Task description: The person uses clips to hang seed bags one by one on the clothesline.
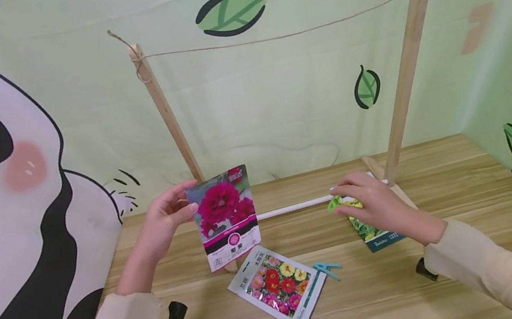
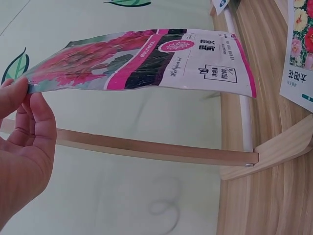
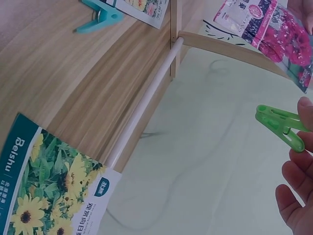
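Note:
My left hand (image 1: 168,219) pinches a seed packet with dark pink flowers (image 1: 226,215) by its upper left edge, between thumb and fingers; it hangs upright over the table in the head view. Between thumb and fingertips, my right hand (image 1: 370,202) holds a green clothespin (image 3: 281,125), its jaws pointing away from the palm. Below that hand a seed packet with yellow flowers (image 3: 49,191) lies by the right post, partly covered in the head view. A third seed packet, with mixed flowers (image 1: 277,288), lies at the table's front middle, a blue clothespin (image 1: 327,270) at its right edge.
Two wooden posts (image 1: 170,120) (image 1: 408,66) stand at left and right on the wooden table (image 1: 370,293). A thin twine (image 1: 266,39) sags between their tops, and a white rod (image 1: 294,208) joins them low down. Behind is a printed panda backdrop (image 1: 251,98).

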The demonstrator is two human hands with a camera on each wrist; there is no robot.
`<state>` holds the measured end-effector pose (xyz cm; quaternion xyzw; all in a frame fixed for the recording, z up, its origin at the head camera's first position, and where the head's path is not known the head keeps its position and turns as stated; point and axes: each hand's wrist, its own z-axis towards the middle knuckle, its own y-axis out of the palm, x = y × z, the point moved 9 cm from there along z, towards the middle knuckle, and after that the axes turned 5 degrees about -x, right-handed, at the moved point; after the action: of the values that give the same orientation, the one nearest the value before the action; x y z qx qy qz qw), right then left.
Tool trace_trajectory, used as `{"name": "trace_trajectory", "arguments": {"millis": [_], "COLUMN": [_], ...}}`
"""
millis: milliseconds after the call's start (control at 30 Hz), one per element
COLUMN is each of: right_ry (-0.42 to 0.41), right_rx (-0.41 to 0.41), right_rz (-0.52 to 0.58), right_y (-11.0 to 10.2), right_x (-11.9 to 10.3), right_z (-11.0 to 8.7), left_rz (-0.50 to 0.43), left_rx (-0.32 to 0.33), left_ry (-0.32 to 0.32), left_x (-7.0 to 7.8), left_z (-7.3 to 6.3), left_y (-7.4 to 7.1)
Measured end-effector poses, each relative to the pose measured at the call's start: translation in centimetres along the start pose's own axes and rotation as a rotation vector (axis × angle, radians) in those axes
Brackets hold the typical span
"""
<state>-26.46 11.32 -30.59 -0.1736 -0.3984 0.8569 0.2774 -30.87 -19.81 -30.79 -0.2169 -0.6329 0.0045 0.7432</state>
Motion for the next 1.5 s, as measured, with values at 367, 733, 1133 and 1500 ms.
{"name": "trace_trajectory", "arguments": {"millis": [367,733,1133,1500], "right_ry": [0.013,0.005,-0.044,-0.057], "right_rx": [-0.007,-0.018,0.016,0.025], "right_rz": [0.011,-0.008,-0.014,-0.009], "right_y": [-0.5,-0.9,-1.7,-2.7], "right_x": [0.2,-0.2,-0.4,-0.6], "right_z": [0.9,1.9,3.5,4.8], "left_rz": [0.019,0.017,0.002,-0.004], "left_rx": [0.006,0.008,0.013,0.019], "left_ry": [-0.004,0.009,0.037,0.060], "left_x": [0.3,0.7,1.5,2.4], "left_z": [0.2,0.3,0.6,0.9], "left_y": [0.0,0.1,0.0,-0.1]}}
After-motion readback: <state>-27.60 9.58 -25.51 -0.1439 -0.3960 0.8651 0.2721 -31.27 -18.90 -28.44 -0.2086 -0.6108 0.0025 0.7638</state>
